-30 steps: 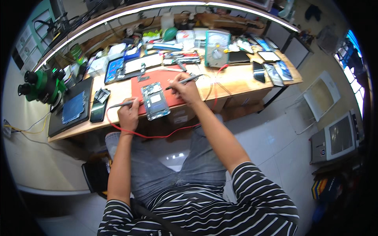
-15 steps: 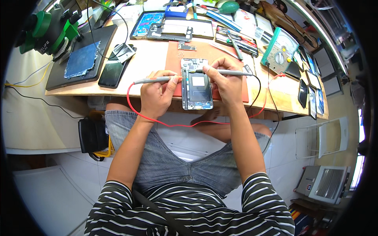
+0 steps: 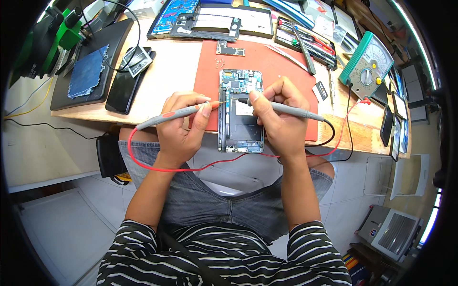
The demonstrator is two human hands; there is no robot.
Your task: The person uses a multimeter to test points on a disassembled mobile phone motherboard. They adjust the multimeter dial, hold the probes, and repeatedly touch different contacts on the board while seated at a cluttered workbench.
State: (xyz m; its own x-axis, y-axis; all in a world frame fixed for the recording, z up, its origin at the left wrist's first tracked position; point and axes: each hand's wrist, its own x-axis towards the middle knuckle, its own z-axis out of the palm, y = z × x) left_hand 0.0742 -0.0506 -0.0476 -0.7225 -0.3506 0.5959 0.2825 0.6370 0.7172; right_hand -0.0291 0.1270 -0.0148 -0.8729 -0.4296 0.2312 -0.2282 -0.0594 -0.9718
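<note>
An opened smartphone (image 3: 245,131) with bare boards and a dark frame lies upright before me, at the near edge of a red-brown mat (image 3: 206,62). My left hand (image 3: 183,128) is closed around a grey test probe (image 3: 164,117) with a red lead. Its thin tip reaches the phone's left side, below the upper board. Closed on a second grey probe (image 3: 298,111), with a black lead, my right hand (image 3: 286,126) has its tip over the phone's middle, near a white label. Whether either tip touches metal, I cannot tell. Both leads trail toward a green analog multimeter (image 3: 366,71).
On the mat beyond the phone lie a small circuit board (image 3: 231,49), tiny loose parts and tweezers (image 3: 305,50). A tool tray (image 3: 291,34) and a phone frame (image 3: 205,26) stand further back. At left are a dark phone (image 3: 125,93), a blue cloth (image 3: 88,71) and a green microscope (image 3: 67,35).
The view has shifted closer to the bench. The right probe's tip has come down from the upper board to the phone's middle, and the left probe is tilted more steeply.
</note>
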